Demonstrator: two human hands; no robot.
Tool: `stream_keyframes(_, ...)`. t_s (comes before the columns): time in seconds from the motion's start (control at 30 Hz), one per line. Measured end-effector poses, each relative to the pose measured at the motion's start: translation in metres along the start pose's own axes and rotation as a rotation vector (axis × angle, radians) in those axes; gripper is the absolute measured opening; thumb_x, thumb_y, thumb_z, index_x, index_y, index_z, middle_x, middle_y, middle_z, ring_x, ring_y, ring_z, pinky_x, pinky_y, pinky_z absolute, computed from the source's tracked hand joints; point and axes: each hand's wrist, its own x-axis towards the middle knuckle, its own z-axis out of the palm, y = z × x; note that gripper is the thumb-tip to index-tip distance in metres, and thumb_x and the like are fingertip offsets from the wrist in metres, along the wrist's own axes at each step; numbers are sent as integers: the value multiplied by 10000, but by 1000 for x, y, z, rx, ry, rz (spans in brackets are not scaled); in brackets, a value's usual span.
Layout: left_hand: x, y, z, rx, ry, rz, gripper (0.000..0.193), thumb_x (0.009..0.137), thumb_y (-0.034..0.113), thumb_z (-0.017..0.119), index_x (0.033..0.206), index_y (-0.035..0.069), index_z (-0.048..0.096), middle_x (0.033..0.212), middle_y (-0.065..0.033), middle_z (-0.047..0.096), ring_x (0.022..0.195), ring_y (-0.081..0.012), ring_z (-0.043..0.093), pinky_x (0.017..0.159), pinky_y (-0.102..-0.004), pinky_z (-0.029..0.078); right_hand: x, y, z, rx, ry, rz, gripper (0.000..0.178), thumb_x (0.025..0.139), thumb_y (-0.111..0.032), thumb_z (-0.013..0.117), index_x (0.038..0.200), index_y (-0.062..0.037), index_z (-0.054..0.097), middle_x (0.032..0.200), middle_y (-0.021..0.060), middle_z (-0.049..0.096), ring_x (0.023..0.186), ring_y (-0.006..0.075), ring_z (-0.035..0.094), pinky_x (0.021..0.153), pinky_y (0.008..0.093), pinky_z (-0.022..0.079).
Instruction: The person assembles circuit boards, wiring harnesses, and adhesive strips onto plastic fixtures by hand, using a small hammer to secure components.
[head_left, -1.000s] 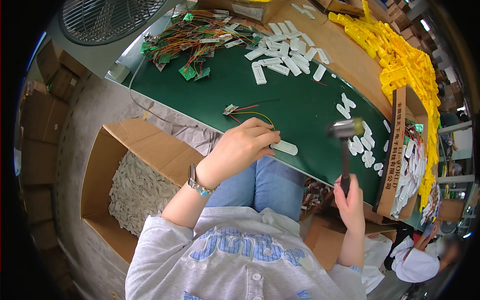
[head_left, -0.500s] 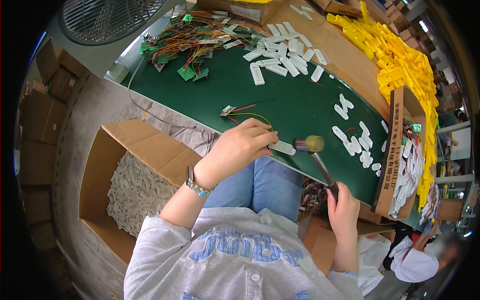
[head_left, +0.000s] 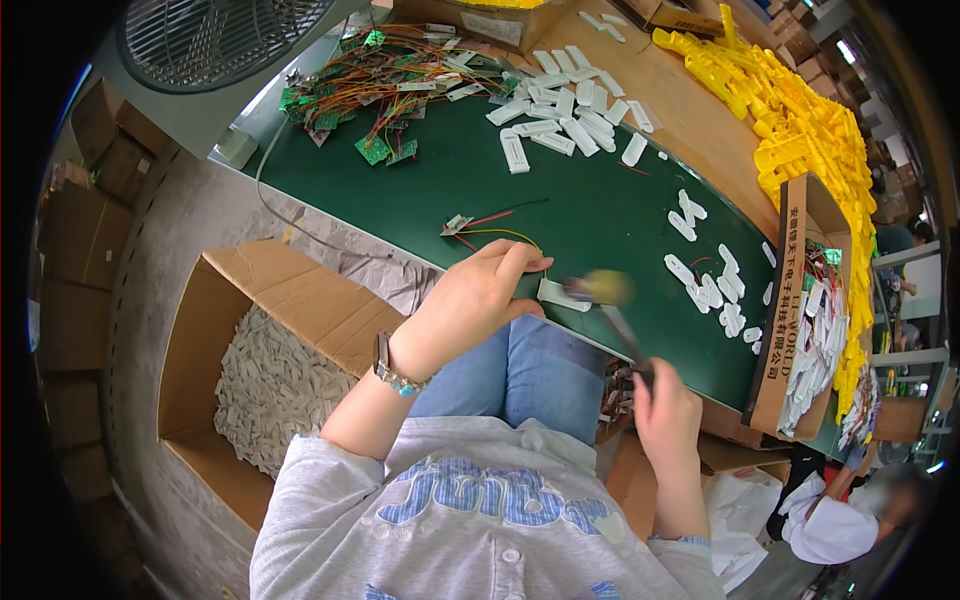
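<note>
My right hand (head_left: 668,410) is wrapped round the dark handle of a hammer (head_left: 628,338). Its head, smeared by motion, hangs over the right end of a small white plastic casing (head_left: 560,292) at the table's near edge. Beside the casing's left end, my left hand (head_left: 485,285) has its fingers closed together. A yellow wire (head_left: 515,233) runs into those fingertips from a small circuit board (head_left: 457,226), which lies on the green mat (head_left: 590,215) with red and black wires.
Circuit boards with wires (head_left: 390,85) heap at the back left, beside white casings (head_left: 570,105). More casings (head_left: 710,285) lie right, near a cardboard box (head_left: 785,300) and yellow plastic parts (head_left: 800,130). A carton of small pale pieces (head_left: 275,385) stands left; a fan (head_left: 215,40) behind.
The hammer and my right hand have moved left and slightly up, bringing the head from beside the casing to over its right end. My left hand has shifted only a little.
</note>
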Motion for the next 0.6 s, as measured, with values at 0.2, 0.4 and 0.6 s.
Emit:
stream_keyframes(0.2,0,1,-1,-4,-2,-8,515,708,127,819,1087,-11,498,1178,-114,690,1067,-344,624,888,-407,530,8,4,1,187,18,64,297,844,-75,720,1096,-14,575,884,145,633,691,323,648,587,374,510)
stream_keyframes(0.4,3,0,1,-7,9,26,513,707,126,823,1093,-8,512,1183,-122,680,1060,-351,627,885,-406,533,39,24,-13,24,68,98,281,836,-105,719,1079,-6,617,929,141,633,848,329,614,716,411,499)
stream_keyframes(0.6,-1,6,-7,-5,3,11,484,743,92,790,1174,4,587,1171,-136,655,1054,-352,628,860,-403,533,80,-3,6,-28,148,-278,378,772,-110,726,1139,-56,654,1137,88,638,1087,281,588,892,408,486)
